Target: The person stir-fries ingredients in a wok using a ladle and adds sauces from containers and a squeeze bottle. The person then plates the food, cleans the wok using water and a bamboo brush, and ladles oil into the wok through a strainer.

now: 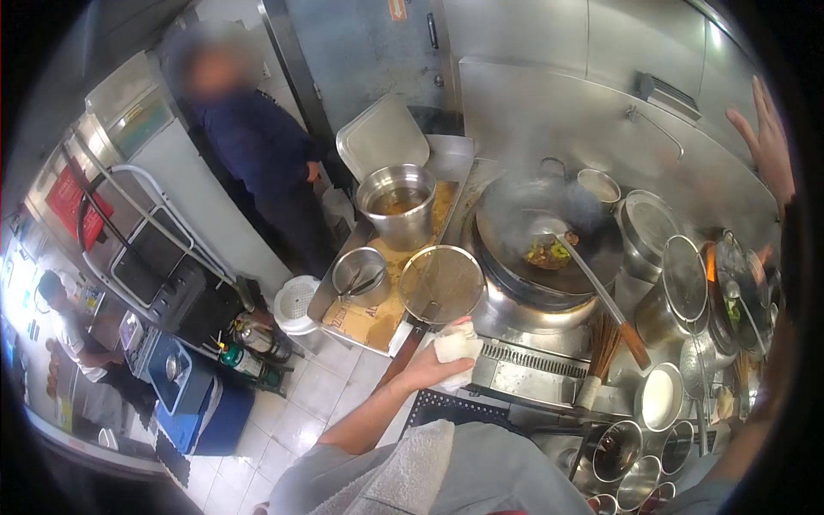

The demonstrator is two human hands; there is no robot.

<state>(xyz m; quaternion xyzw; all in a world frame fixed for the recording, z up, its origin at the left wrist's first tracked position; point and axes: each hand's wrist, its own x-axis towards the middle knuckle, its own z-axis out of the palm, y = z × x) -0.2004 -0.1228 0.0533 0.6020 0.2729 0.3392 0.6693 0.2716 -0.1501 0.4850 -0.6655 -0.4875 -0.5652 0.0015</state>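
Observation:
My left hand [429,367] is wrapped round a folded white cloth [458,350] at the stove's front edge, just below a round mesh strainer [442,283]. At the upper right, my right hand [766,142] is raised with its fingers apart and nothing in it. A dark wok [592,210] stands on the burner between the hands, with smoke rising from it. Browned food with green pieces [547,252] lies in the ladle's bowl inside the wok. The ladle [601,292] rests over the rim, its wooden handle toward the front.
A tall steel pot [397,215] and a smaller pot [360,276] stand on a tray at the left. Several sauce bowls [617,451] are at the lower right, near a bamboo brush [601,360]. One person [257,146] stands behind the tray, another [77,335] far left.

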